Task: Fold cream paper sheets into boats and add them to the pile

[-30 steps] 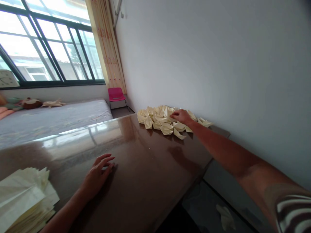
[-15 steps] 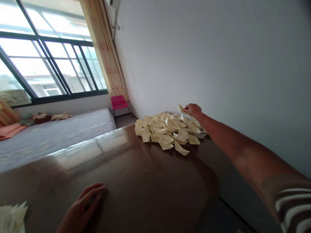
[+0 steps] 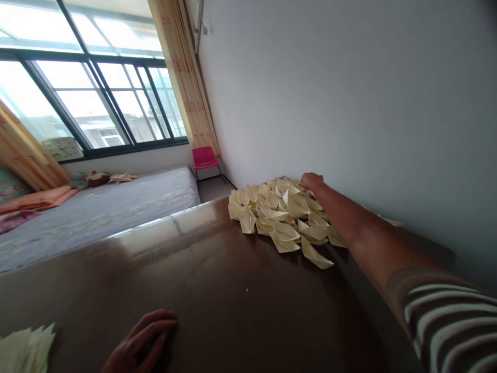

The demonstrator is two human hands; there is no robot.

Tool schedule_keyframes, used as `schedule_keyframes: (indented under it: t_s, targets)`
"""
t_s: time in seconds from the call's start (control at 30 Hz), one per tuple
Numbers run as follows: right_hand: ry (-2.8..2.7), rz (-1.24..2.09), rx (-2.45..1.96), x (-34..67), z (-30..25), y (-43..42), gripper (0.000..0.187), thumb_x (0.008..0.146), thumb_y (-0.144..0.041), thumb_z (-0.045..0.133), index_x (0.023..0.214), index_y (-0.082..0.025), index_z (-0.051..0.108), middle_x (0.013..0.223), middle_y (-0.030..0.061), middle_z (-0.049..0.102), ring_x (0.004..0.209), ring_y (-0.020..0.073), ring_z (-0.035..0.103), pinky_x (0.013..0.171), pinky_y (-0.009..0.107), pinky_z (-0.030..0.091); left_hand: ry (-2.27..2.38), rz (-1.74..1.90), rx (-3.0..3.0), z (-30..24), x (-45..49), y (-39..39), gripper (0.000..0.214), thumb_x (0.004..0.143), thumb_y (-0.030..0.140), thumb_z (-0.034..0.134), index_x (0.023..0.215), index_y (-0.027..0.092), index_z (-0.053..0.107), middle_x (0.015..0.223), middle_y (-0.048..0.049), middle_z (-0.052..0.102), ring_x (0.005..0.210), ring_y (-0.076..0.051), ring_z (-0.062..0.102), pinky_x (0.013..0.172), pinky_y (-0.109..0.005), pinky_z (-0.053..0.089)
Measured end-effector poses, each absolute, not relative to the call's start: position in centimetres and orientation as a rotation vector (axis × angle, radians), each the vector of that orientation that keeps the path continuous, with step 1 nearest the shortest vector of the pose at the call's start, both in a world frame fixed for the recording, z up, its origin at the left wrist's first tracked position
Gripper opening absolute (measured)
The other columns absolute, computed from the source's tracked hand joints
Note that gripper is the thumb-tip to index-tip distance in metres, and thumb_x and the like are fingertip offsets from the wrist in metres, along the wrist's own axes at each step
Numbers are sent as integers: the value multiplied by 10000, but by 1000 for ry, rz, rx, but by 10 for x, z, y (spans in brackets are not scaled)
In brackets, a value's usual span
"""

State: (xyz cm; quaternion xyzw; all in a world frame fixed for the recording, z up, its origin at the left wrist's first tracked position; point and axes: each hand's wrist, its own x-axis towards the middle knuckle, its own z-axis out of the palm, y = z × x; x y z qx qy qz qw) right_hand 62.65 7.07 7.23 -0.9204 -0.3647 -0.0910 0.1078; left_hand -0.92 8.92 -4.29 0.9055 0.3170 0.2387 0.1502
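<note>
At the back of the cream folded-paper boats (image 3: 277, 213) on the glossy brown table (image 3: 209, 285), the right hand (image 3: 311, 180) is hiding its grip; the left hand (image 3: 142, 339) is resting loose, empty. Seemingly light and crushable, the boats are inviting gentle edge pinches.

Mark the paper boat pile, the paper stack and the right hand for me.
Paper boat pile (image 3: 277, 212): head view, its middle.
Paper stack (image 3: 27, 352): head view, its visible part.
Right hand (image 3: 311, 181): head view, back of hand.

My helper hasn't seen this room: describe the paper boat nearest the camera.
Beside the wall, on the brown table, sits a heap of cream paper boats. Your boat lies at the heap's near edge, its tip jutting nearer the camera than any neighbour.
</note>
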Motion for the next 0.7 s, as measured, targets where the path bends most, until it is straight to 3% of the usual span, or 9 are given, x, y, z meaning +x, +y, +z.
schedule_keyframes:
  t_s: [0.13,0.3,0.5,0.7]
  targets:
    - [-1089,-359,-2608,609,94,59,355,867,-365,515,1073,-140,697,1144,198,650,1063,274,585,867,392,421,896,679,2593,-29,2,81,269,830,451,536,900,277,727,1046,-22,698,911,-180,692,785,-209,561]
    - [-1435,-361,-2286,516,103,51,413,916,-422,398,1026,-193,723,1045,104,703,955,206,611,745,258,405,907,653,2573,-22,11,73,295,855,403,476,910,232,710,1022,-48,682,904,-184,673,827,-271,544]
    - [-1963,43,-1836,330,39,43,352,865,-435,507,875,-193,762,685,8,696,619,118,575,575,216,346,885,689,2581,-24,12,60,267,872,275,430,922,196,680,1012,-63,656,896,-175,637,864,-317,500]
    - [-2095,266,-1605,221,-17,35,313,849,-405,523,808,-194,752,706,14,707,636,136,591,578,223,353,825,493,2627,-7,13,48,274,851,185,454,1002,188,682,1086,-75,644,985,-180,611,932,-303,456]
